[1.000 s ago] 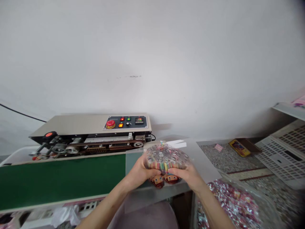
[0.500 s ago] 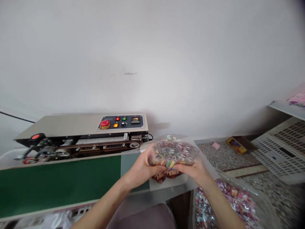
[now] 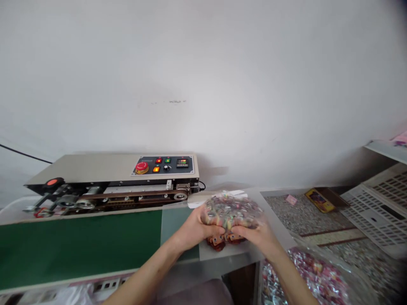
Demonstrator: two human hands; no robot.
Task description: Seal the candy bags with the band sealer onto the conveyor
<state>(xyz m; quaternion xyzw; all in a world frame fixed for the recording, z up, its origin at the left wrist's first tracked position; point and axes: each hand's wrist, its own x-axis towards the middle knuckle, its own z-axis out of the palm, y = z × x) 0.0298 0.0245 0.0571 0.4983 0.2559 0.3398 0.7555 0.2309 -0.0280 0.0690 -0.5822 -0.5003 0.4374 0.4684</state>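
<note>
Between my two hands is a clear plastic bag [image 3: 233,207] packed with small, shiny, many-coloured pieces, too blurred to name. My left hand [image 3: 203,226] grips its left side, the thumb pressed on the near face. On the opposite side my right hand [image 3: 256,232] holds it the same way, thumbs almost meeting. Orange-brown printed shapes [image 3: 219,242] show under the thumbs, at the bag's near end. The bag is over the pale sheet [image 3: 216,253] at the right end of the green conveyor belt [image 3: 82,250]. Most of my fingers are hidden behind the bag.
A band sealing machine [image 3: 95,169] with lit buttons and a red stop knob [image 3: 141,167] stands behind the belt. At lower right is a large clear bag of shiny wrapped pieces [image 3: 321,271]. A yellow box [image 3: 319,200] lies on the speckled floor near a white plastic crate [image 3: 372,212].
Both hands have lowered the bag slightly toward me, and its top looks flatter and more bunched. The thumbs have come a little closer together. The camera view has shifted slightly.
</note>
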